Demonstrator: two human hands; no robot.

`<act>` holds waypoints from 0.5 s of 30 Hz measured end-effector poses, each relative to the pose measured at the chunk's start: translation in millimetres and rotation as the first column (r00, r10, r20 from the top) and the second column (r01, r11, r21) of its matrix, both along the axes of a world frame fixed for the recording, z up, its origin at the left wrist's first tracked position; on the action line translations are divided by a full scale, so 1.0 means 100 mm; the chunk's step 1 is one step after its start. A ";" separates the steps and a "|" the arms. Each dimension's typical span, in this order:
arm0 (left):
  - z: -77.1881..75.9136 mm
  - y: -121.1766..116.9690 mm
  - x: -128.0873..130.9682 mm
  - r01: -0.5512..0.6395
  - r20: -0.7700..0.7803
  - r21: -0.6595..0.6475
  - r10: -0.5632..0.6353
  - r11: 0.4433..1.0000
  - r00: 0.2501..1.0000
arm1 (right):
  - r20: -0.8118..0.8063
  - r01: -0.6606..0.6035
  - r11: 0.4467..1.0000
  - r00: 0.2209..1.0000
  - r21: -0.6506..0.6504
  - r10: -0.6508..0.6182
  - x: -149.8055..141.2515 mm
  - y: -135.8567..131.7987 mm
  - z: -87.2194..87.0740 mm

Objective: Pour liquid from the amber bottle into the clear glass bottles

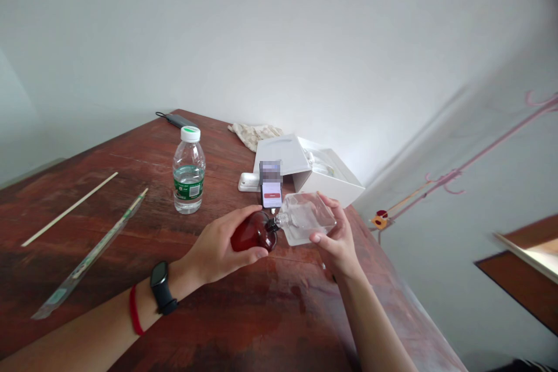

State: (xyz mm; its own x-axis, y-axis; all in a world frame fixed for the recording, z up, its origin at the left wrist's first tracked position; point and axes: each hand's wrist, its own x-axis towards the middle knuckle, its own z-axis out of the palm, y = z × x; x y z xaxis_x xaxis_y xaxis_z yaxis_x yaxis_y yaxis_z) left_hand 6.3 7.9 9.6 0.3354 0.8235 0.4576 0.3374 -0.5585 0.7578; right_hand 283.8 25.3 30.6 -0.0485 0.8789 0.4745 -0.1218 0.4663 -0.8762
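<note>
Back wall: a pale wall (279, 40) is rising plain and smooth behind the table, folks.
Table: a worn reddish-brown wooden table (78, 215) is running out ahead, scuffed and streaked.
Side wall: a second pale wall (436, 279) is closing in on the right, a thin pink curling decoration (479, 151) stretching across it.
Lower right: a dark brown panel (518, 285) is poking in, a bright edge (532, 256) catching the light.
Light: soft, even light is washing over everything.

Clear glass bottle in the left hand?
No, the clear glass bottle is in the right hand; the left hand holds a dark red bottle.
</note>
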 end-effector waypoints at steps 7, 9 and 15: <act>-0.02 -0.01 -0.01 -0.004 -0.005 0.008 0.004 1.000 1.000 | -0.002 0.019 1.000 1.000 0.003 -0.019 -0.02 -0.01 0.02; -0.02 -0.01 -0.01 -0.002 -0.006 0.009 0.002 1.000 1.000 | -0.003 0.022 1.000 1.000 -0.002 -0.022 -0.02 -0.01 0.02; -0.01 -0.01 -0.01 -0.003 -0.007 0.014 0.003 1.000 1.000 | 0.016 0.028 1.000 0.999 0.000 -0.028 0.01 0.00 -0.01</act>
State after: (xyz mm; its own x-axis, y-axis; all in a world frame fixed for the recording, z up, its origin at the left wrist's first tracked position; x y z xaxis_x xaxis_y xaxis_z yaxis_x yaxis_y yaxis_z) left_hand 5.6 6.6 9.0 0.3364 0.8179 0.4667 0.3445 -0.5681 0.7474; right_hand 284.4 25.4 30.1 -0.0316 0.8803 0.4733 -0.0952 0.4688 -0.8782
